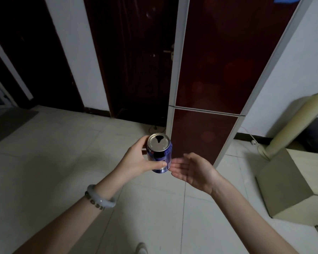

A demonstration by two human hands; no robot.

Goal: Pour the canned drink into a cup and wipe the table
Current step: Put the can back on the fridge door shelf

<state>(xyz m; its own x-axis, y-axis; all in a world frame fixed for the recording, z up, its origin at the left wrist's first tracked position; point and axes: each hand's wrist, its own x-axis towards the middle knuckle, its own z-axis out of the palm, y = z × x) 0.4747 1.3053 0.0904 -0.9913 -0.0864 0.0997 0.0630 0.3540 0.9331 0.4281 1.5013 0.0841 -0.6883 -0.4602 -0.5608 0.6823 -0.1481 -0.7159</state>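
Note:
A blue drink can point(160, 153) with a silver top and an open mouth is held upright in mid-air over the tiled floor. My left hand point(138, 158) grips it from the left, fingers behind it and thumb across its lower front. My right hand point(193, 169) hovers just to the right of the can, palm up and fingers straight, its fingertips close to the can's base. No cup, cloth or table is in view.
A tall dark red fridge point(218, 70) with pale edges stands straight ahead. Dark doors point(136, 61) sit to its left. At the right are a beige box-like cabinet point(292, 184) and a cream fan stand point(290, 125). Pale floor tiles point(62, 162) spread below.

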